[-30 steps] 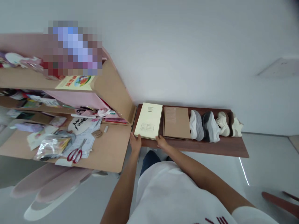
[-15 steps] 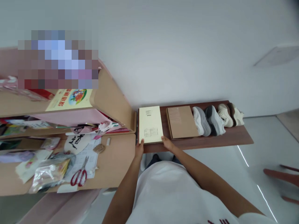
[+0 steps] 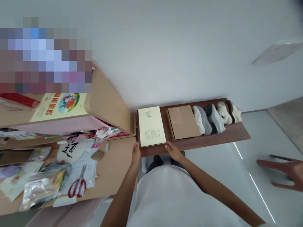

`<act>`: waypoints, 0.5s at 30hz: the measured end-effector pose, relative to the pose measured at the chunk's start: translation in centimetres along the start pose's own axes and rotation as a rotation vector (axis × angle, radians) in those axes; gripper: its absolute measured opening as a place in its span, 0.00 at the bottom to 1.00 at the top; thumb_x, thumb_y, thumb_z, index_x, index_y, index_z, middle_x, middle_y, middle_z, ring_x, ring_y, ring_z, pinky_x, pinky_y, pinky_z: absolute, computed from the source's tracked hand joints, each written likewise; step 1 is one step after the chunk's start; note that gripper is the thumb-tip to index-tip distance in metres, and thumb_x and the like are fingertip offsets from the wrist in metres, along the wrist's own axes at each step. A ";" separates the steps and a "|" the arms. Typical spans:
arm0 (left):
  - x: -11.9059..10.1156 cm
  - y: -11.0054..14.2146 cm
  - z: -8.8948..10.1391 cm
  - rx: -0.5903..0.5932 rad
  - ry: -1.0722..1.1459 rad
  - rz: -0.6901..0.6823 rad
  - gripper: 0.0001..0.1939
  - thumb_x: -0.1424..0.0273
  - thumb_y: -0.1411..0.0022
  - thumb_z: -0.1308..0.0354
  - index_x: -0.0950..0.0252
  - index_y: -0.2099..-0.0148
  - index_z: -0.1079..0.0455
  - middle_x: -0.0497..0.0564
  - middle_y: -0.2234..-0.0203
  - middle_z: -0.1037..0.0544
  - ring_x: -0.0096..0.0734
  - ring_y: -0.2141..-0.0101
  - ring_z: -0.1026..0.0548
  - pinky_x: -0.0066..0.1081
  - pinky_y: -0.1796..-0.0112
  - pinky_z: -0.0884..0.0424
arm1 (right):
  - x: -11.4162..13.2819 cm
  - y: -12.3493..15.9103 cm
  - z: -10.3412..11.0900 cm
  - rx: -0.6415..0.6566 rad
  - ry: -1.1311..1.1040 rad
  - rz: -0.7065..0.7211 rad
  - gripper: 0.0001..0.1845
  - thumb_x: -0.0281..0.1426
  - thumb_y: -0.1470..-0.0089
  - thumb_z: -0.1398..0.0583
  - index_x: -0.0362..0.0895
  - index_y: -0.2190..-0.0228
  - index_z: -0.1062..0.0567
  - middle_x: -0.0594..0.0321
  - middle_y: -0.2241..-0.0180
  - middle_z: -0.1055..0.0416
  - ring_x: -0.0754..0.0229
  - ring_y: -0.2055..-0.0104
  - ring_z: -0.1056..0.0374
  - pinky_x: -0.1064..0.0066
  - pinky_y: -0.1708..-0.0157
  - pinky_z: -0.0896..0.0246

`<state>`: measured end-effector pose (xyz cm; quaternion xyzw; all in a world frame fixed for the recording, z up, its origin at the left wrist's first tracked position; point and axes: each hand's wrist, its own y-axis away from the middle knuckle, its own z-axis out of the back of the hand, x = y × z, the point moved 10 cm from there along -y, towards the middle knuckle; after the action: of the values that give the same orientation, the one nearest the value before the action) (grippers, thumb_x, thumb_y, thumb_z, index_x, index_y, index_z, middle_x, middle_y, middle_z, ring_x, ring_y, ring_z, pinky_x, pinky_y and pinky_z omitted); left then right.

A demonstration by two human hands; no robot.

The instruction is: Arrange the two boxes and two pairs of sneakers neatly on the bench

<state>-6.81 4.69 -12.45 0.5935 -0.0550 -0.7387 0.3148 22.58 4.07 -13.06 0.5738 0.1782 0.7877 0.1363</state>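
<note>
A pale cream cardboard box [image 3: 151, 124] with small printed labels lies flat at the left end of a dark brown wooden bench [image 3: 182, 145]. Just off the box's front left corner is my left hand [image 3: 135, 154], thumb uppermost and some fingers hidden below. Near the front right corner, my right hand [image 3: 174, 151] has its thumb and fingers apart and holds nothing. Neither hand grips the box. Right of it, a brown cardboard box [image 3: 184, 122] rests on the same bench.
Grey and white sneakers [image 3: 214, 118] and cream-and-brown shoes [image 3: 228, 112] line the bench's right part. On the left, a desk [image 3: 120, 164] bears red-handled scissors [image 3: 77, 187], papers and plastic bags. A reddish-brown stool [image 3: 290, 170] stands on the floor at right.
Both hands have come off the front corners of the cream box and moved slightly outward and toward me. The box stays on the bench. The camera view has shifted a little.
</note>
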 end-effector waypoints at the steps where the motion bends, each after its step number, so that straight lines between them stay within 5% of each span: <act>1: -0.1 0.5 0.4 -0.004 0.031 -0.006 0.26 0.53 0.29 0.47 0.62 0.37 0.30 0.59 0.39 0.26 0.45 0.35 0.33 0.43 0.36 0.38 | 0.9 0.4 0.1 0.015 0.052 0.066 0.29 0.46 0.37 0.42 0.43 0.42 0.26 0.47 0.39 0.29 0.45 0.35 0.34 0.46 0.33 0.45; 7: -2.9 2.4 -0.8 0.028 -0.013 -0.207 0.29 0.55 0.32 0.41 0.61 0.34 0.33 0.60 0.34 0.32 0.46 0.33 0.36 0.44 0.32 0.44 | 6.2 -0.2 -0.3 0.013 0.238 0.347 0.27 0.39 0.36 0.44 0.43 0.39 0.29 0.46 0.36 0.34 0.47 0.31 0.40 0.49 0.31 0.46; 10: -2.8 0.8 -1.6 -0.024 -0.040 -0.155 0.32 0.56 0.33 0.39 0.62 0.32 0.36 0.62 0.31 0.37 0.47 0.30 0.42 0.44 0.30 0.50 | 6.1 -2.4 -0.9 -0.032 0.300 0.269 0.33 0.38 0.36 0.45 0.38 0.34 0.36 0.42 0.32 0.41 0.45 0.27 0.48 0.50 0.29 0.50; 15: 0.9 -2.8 -2.1 -0.040 0.136 0.116 0.32 0.54 0.32 0.41 0.69 0.34 0.33 0.64 0.29 0.40 0.45 0.28 0.48 0.39 0.30 0.56 | 3.9 -5.2 -2.1 -0.040 0.317 0.072 0.41 0.42 0.35 0.46 0.31 0.30 0.47 0.39 0.30 0.46 0.42 0.25 0.55 0.49 0.28 0.56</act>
<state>-6.08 7.02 -15.10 0.6319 -0.0532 -0.6779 0.3719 19.51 10.10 -12.60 0.4456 0.1608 0.8761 0.0895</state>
